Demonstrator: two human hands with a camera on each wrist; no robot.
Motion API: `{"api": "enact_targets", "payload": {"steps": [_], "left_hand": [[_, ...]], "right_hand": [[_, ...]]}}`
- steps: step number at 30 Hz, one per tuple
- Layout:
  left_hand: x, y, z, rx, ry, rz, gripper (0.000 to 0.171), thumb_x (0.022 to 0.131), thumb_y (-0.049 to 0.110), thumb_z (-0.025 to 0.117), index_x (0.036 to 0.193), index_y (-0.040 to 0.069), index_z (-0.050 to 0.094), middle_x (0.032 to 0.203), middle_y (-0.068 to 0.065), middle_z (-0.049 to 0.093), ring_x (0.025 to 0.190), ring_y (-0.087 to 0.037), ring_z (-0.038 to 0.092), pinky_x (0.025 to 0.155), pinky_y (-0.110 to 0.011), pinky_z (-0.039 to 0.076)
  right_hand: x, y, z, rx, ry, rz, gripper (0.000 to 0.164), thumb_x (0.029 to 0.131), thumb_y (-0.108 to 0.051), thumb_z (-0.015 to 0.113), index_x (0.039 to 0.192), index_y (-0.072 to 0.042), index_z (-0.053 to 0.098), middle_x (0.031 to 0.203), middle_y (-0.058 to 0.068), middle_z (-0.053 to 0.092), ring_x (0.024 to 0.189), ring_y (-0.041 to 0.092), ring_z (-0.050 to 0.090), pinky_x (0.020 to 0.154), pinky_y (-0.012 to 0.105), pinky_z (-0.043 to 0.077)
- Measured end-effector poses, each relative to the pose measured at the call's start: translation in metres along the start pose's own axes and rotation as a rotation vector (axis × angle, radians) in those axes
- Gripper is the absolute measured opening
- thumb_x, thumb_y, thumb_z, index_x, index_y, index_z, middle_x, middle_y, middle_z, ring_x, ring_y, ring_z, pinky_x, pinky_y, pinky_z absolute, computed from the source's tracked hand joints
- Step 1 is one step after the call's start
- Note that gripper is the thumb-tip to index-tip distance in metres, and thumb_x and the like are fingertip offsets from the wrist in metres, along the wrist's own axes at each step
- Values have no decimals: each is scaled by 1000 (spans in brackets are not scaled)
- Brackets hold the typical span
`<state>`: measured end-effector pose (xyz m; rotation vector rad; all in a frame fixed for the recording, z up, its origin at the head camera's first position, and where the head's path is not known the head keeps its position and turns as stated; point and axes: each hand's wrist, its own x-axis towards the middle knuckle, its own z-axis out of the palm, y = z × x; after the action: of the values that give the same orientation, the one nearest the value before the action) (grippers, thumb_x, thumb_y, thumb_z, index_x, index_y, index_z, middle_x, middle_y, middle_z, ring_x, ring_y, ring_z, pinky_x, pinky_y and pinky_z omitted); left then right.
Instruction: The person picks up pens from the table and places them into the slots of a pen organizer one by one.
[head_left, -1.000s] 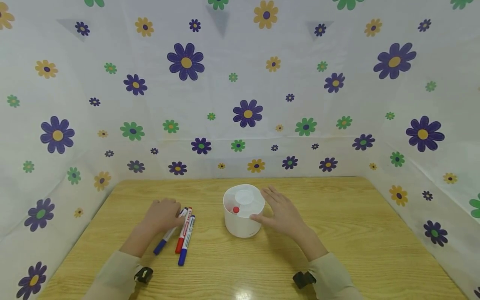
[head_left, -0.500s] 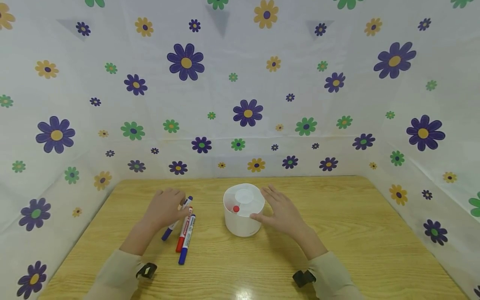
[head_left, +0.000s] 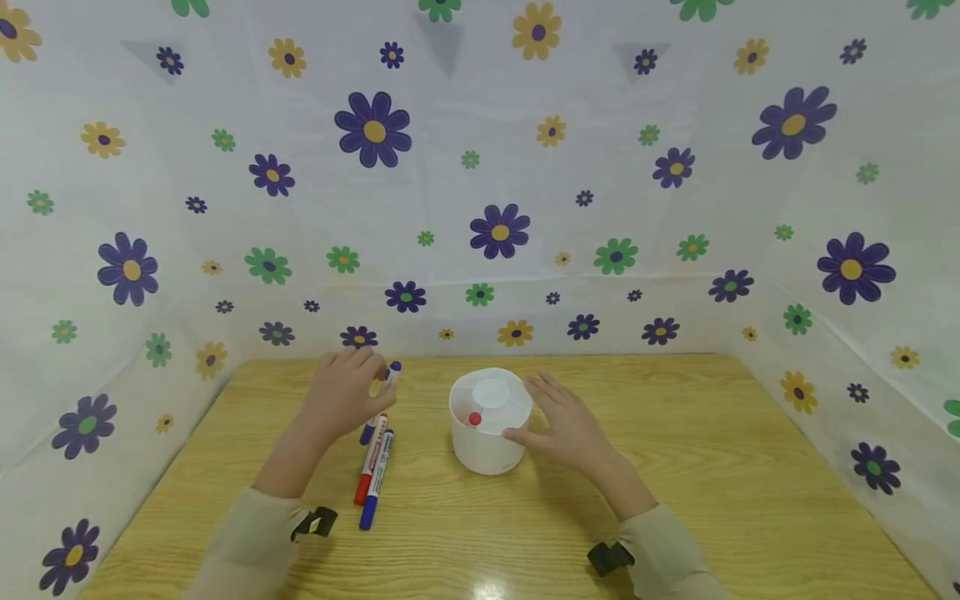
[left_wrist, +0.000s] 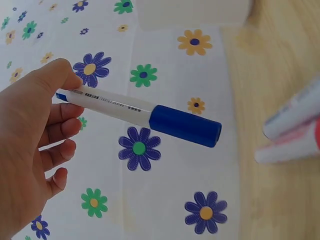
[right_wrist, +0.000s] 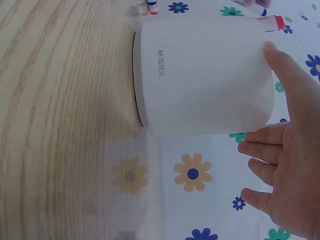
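Observation:
My left hand (head_left: 341,396) pinches a white marker with blue ends (left_wrist: 170,122) between thumb and index finger, held tilted above the table; its other fingers curl loosely below, apart from it. Under that hand lie a red marker (head_left: 372,458) and a second blue marker (head_left: 377,479), side by side. A round white pen holder (head_left: 487,450) with inner compartments stands upright at mid-table. In one compartment sits a red-tipped marker (right_wrist: 272,22). My right hand (head_left: 570,429) is spread at the holder's right side, its thumb touching the rim and its fingers nearly straight.
The wooden table (head_left: 675,450) ends at the back and sides against a white cloth (head_left: 585,108) printed with flowers. Black straps (head_left: 609,558) with wrist cameras sit at both sleeves.
The left hand has lifted the blue marker off the table beside the other two and moved it up and rightward, away from me. The right hand and pen holder stay put.

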<state>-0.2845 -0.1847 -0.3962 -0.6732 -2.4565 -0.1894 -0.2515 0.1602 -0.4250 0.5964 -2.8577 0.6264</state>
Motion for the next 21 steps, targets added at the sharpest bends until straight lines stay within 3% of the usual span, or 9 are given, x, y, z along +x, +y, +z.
{"api": "enact_targets", "payload": {"steps": [4, 10, 14, 21], "left_hand": [[12, 10, -3, -37, 146, 54, 18, 82, 31, 66, 83, 14, 61, 80, 1, 60, 75, -20, 50, 67, -33, 35], [27, 28, -9, -125, 334, 73, 17, 81, 25, 65, 84, 9, 63, 82, -3, 61, 77, -23, 53, 68, -36, 36], [32, 37, -8, -233, 437, 44, 15, 81, 19, 66, 84, 5, 63, 83, -7, 62, 79, -24, 53, 70, -39, 38], [35, 51, 6, -406, 548, -37, 16, 83, 16, 67, 89, 2, 61, 87, -10, 60, 83, -25, 52, 78, -40, 40]], "right_hand": [[0, 1, 1, 1, 7, -1, 91, 83, -64, 62, 147, -4, 40, 153, 14, 40, 148, 34, 27, 116, 56, 27], [0, 1, 1, 4, 12, -4, 90, 83, -63, 63, 147, -4, 40, 153, 14, 40, 148, 34, 27, 116, 56, 27], [0, 1, 1, 3, 11, -1, 91, 82, -64, 62, 147, -4, 40, 154, 13, 40, 148, 34, 27, 116, 56, 27], [0, 1, 0, -4, 7, -3, 91, 82, -64, 62, 147, -5, 39, 153, 14, 40, 147, 35, 28, 116, 56, 27]]}}
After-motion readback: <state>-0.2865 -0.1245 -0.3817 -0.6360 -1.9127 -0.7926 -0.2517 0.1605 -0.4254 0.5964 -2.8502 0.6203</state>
